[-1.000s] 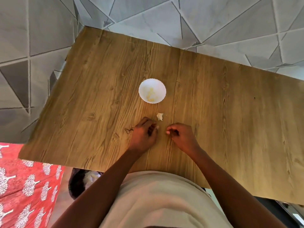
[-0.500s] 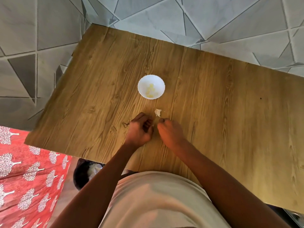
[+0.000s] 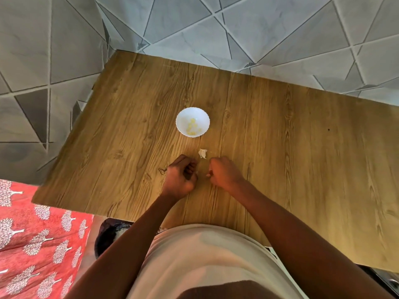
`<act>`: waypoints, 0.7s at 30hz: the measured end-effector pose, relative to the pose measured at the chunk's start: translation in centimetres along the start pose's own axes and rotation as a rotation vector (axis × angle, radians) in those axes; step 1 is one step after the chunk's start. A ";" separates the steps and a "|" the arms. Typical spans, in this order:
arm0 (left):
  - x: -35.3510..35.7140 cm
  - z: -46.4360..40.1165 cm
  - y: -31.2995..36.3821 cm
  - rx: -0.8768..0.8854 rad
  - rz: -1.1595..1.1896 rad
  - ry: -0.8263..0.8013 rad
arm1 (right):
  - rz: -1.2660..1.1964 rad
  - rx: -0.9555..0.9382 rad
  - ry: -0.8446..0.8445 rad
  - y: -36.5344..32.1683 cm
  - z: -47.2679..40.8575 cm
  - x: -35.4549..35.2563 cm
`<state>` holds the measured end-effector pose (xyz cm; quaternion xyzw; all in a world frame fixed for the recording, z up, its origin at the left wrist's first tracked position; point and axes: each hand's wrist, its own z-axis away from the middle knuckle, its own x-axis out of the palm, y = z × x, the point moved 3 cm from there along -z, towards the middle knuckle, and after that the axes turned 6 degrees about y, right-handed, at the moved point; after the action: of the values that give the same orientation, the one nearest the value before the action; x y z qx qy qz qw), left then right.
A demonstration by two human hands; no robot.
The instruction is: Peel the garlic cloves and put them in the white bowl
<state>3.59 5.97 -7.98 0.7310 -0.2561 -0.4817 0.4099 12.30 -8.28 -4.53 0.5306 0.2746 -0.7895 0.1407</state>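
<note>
Both grips are curled: the right hand [image 3: 224, 173] pinches something small and pale at its fingertips (likely a clove; too small to confirm), while the left hand's [image 3: 180, 176] hold is hidden. Papery skin [image 3: 202, 153] lies just beyond; peeled cloves [image 3: 192, 126] sit in the white bowl [image 3: 183, 117] on the surface [image 3: 302, 147]. Peeling seems underway; next, strip and drop it in.

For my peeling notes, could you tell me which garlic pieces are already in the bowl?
The yellowish peeled cloves lie inside the white bowl; the whitish papery scrap lies on the table, between bowl and hands.
</note>
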 end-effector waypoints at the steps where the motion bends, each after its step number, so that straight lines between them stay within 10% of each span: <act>1: 0.0 0.1 -0.1 0.000 0.004 0.003 | -0.113 0.075 -0.020 0.3 -0.2 0.2; 7: 0.0 0.2 -0.3 -0.002 0.014 0.011 | -0.402 0.252 -0.009 1.2 -0.6 0.3; 21: -0.2 -0.3 -0.2 0.013 0.011 -0.030 | -0.012 0.020 0.031 0.3 0.8 1.3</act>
<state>3.73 6.33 -7.95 0.7250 -0.2693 -0.4887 0.4037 11.39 -8.91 -5.60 0.5424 0.2721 -0.7847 0.1262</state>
